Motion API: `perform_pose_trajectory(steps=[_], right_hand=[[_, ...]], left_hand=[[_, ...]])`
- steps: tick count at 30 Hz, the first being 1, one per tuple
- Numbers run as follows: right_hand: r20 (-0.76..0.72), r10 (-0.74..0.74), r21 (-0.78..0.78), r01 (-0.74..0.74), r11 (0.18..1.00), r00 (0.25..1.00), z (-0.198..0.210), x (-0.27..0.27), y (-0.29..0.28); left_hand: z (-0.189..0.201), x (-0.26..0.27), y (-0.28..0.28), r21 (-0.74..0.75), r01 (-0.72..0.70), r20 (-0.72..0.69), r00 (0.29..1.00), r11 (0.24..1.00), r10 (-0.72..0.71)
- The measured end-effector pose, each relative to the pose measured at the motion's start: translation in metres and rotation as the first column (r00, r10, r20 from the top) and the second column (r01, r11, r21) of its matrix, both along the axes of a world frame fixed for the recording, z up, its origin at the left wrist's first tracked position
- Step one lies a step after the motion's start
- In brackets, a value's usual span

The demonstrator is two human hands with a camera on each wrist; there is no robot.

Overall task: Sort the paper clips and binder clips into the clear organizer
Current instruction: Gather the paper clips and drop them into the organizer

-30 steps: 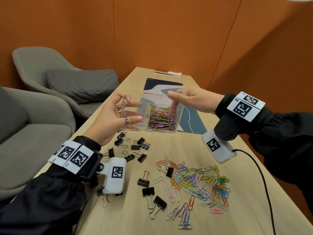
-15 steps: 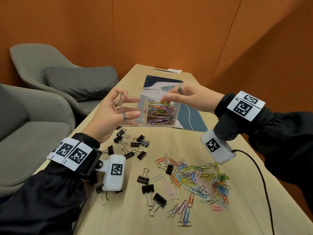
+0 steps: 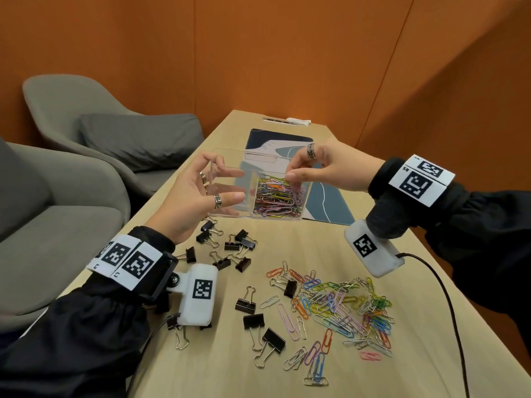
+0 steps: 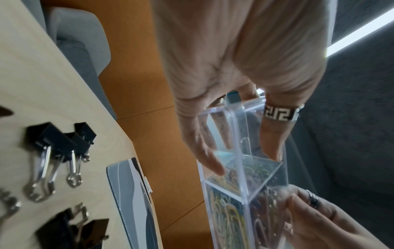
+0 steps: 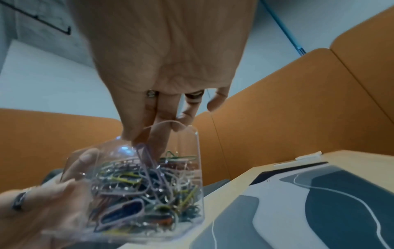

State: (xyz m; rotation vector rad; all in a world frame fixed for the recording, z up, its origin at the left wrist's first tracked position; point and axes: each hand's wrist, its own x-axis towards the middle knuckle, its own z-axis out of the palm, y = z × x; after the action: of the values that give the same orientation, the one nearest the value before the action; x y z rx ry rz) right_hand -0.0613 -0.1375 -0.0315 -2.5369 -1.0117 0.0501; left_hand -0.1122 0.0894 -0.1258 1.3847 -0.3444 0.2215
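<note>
My left hand (image 3: 224,179) grips the empty left end of the clear organizer (image 3: 247,214), thumb on one wall and fingers on the other, and holds it just above the table. Its right compartment is full of coloured paper clips (image 3: 275,196). My right hand (image 3: 291,172) is at that compartment's rim. In the right wrist view, this right hand (image 5: 138,139) pinches a large lilac paper clip (image 5: 149,160) that sticks up from the heap. Loose paper clips (image 3: 339,308) lie near the front right, and black binder clips (image 3: 230,245) lie under the organizer and towards the front.
A blue-and-white mat (image 3: 324,202) lies behind the organizer. Grey armchairs (image 3: 86,133) stand left of the wooden table (image 3: 416,354), and orange walls close it in. A black cable (image 3: 448,297) trails from my right wrist across the table.
My right hand's finger was pushed down among the clips in the organizer; it has come up, and thumb and fingers now pinch a clip at the rim. My left hand kept its hold.
</note>
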Motion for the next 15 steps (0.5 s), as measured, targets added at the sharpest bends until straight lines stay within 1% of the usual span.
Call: perform_pose_trajectory(steps=[2, 4, 6, 9, 10, 11, 12, 13, 14, 15], right_hand=[[0.042, -0.004, -0.017, 0.005, 1.0, 0.999, -0.003, -0.001, 0.001], [0.099, -0.004, 0.027, 0.001, 1.0, 0.995, -0.007, -0.001, 0.0], [0.159, -0.05, 0.149, 0.026, 0.989, 0.986, -0.011, 0.001, -0.003], [0.225, -0.166, 0.394, 0.066, 0.917, 0.96, -0.017, 0.0, -0.011], [0.204, -0.183, 0.452, 0.074, 0.889, 0.962, -0.019, -0.001, -0.014], [0.147, -0.176, 0.482, 0.085, 0.872, 0.973, -0.023, -0.003, -0.018], [0.059, -0.142, 0.464, 0.099, 0.88, 0.988, -0.027, -0.004, -0.02], [-0.047, -0.092, 0.375, 0.103, 0.921, 0.995, -0.033, -0.006, -0.021], [-0.156, -0.046, 0.221, 0.08, 0.972, 0.987, -0.039, -0.008, -0.021], [-0.254, -0.017, 0.048, 0.03, 0.998, 0.967, -0.048, -0.01, -0.02]], left_hand=[[0.0, 0.0, 0.0, 0.002, -0.006, 0.002, 1.0, 1.0, 0.006], [-0.002, 0.002, 0.001, 0.006, -0.018, 0.01, 1.0, 1.0, 0.018], [-0.002, 0.003, 0.003, -0.012, -0.03, 0.022, 0.999, 0.999, 0.03], [-0.001, 0.004, 0.006, -0.034, -0.08, 0.022, 0.996, 0.996, 0.081], [-0.001, 0.004, 0.007, -0.042, -0.097, 0.023, 0.995, 0.994, 0.098], [0.0, 0.004, 0.008, -0.053, -0.107, 0.026, 0.994, 0.993, 0.109], [0.0, 0.004, 0.008, -0.066, -0.118, 0.03, 0.992, 0.991, 0.12], [0.001, 0.003, 0.009, -0.076, -0.129, 0.033, 0.991, 0.989, 0.132], [0.002, 0.003, 0.01, -0.085, -0.141, 0.034, 0.989, 0.986, 0.144], [0.003, 0.003, 0.011, -0.093, -0.152, 0.035, 0.987, 0.984, 0.156]])
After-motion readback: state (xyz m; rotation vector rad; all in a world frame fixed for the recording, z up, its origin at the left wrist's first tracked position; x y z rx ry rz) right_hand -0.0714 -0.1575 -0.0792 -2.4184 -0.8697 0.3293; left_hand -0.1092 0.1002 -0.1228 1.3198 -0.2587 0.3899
